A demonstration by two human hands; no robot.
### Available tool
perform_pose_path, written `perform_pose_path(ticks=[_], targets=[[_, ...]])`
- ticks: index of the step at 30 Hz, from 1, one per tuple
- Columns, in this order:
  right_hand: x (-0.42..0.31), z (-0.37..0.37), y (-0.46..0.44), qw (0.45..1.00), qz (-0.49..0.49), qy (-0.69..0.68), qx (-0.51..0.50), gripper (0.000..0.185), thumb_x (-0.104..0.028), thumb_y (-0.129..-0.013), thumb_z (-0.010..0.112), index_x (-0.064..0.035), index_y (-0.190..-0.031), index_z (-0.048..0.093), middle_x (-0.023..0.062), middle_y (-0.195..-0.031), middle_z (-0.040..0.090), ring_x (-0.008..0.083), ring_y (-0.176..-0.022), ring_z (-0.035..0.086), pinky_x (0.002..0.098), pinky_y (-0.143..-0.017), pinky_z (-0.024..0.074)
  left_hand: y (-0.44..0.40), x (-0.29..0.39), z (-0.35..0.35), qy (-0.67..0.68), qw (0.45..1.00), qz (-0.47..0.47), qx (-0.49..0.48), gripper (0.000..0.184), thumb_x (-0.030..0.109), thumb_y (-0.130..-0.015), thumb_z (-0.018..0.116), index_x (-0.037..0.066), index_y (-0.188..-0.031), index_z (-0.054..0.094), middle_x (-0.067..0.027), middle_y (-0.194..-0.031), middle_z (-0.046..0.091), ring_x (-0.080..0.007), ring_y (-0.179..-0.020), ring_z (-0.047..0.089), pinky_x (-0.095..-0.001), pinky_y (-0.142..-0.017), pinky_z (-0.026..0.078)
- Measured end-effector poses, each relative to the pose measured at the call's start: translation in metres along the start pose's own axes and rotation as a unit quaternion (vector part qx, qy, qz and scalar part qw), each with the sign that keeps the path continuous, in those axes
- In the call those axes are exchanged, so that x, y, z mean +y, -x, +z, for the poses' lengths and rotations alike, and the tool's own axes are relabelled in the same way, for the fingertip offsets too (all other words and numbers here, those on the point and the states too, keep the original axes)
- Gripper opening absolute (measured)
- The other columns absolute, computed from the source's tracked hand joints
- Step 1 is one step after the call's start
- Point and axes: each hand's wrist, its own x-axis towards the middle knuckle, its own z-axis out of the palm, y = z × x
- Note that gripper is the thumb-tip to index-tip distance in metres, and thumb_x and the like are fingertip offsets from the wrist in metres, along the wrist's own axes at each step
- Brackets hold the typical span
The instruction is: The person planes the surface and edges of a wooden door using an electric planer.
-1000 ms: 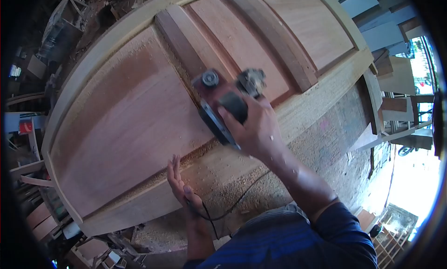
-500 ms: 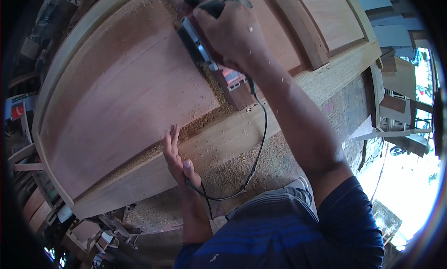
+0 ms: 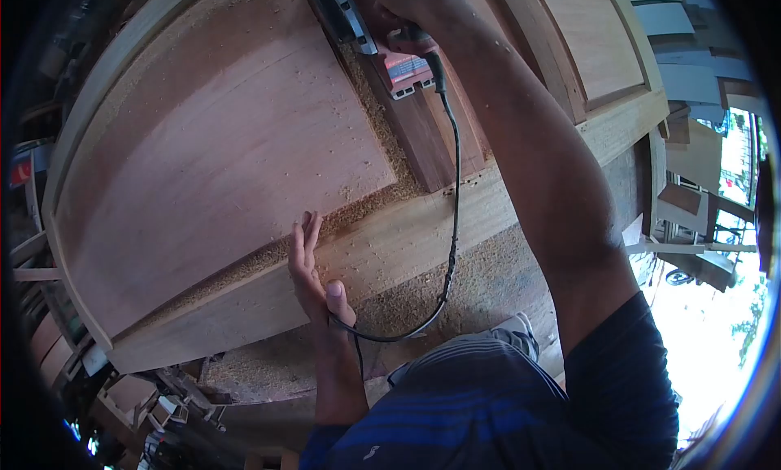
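Note:
At the top edge, my right hand (image 3: 411, 2) is closed around the rear handle of a red and black electric planer (image 3: 404, 69); its fingers are partly cut off by the frame. The planer rests on a reddish-brown wooden rail (image 3: 411, 140) of a large panelled door (image 3: 220, 153). My left hand (image 3: 311, 279) is open, fingers stretched upward, near the door's pale lower edge board (image 3: 366, 238). The planer's black power cord (image 3: 449, 266) hangs from the tool, loops down and passes by my left thumb and wrist.
Wood shavings (image 3: 381, 132) lie along the rail and in the panel's grooves. A shavings-covered bench top (image 3: 480, 262) shows below the door. Wood offcuts and boards (image 3: 691, 157) are stacked at the right; more wooden pieces (image 3: 134, 393) clutter the lower left.
The planer and my right hand have moved farther away along the rail, toward the top edge. The cord is drawn straighter, and more of the rail's near end shows. My left hand is nearly still.

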Motion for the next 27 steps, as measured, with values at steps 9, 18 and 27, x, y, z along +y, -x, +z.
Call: perform_pose_path(ticks=[9,18,27], targets=[[0.003,0.017,-0.052,0.995,-0.049,0.071,0.048,0.045,-0.047,-0.107,0.068,-0.0091,-0.125,0.085,0.0199,-0.108,0.084,0.0354,-0.100,0.081,0.0473,-0.091,0.0619,0.000,0.004,-0.001,0.008,1.000,-0.026,-0.011,0.100,0.073,-0.111,0.043,-0.005,-0.171,0.024,-0.0393,-0.162,0.051,-0.0473,-0.159,0.045,-0.0607,-0.134,0.024],[-0.019,0.023,-0.086,0.996,-0.030,0.078,0.023,0.041,-0.049,-0.107,0.068,-0.0190,-0.129,0.084,0.0169,-0.113,0.084,0.0355,-0.104,0.081,0.0479,-0.092,0.0614,0.003,0.003,-0.002,0.055,0.996,-0.063,-0.020,0.104,0.073,-0.107,0.057,0.003,-0.176,0.023,-0.0368,-0.170,0.043,-0.0470,-0.159,0.045,-0.0606,-0.134,0.026],[-0.023,0.051,-0.170,0.988,-0.113,0.094,0.054,0.044,-0.052,-0.107,0.062,-0.0225,-0.132,0.083,0.0174,-0.125,0.082,0.0398,-0.119,0.078,0.0501,-0.104,0.0593,0.003,-0.001,-0.004,0.004,0.999,-0.032,-0.037,0.099,0.068,-0.111,0.053,-0.005,-0.172,0.025,-0.0404,-0.163,0.049,-0.0459,-0.160,0.044,-0.0587,-0.134,0.025]])
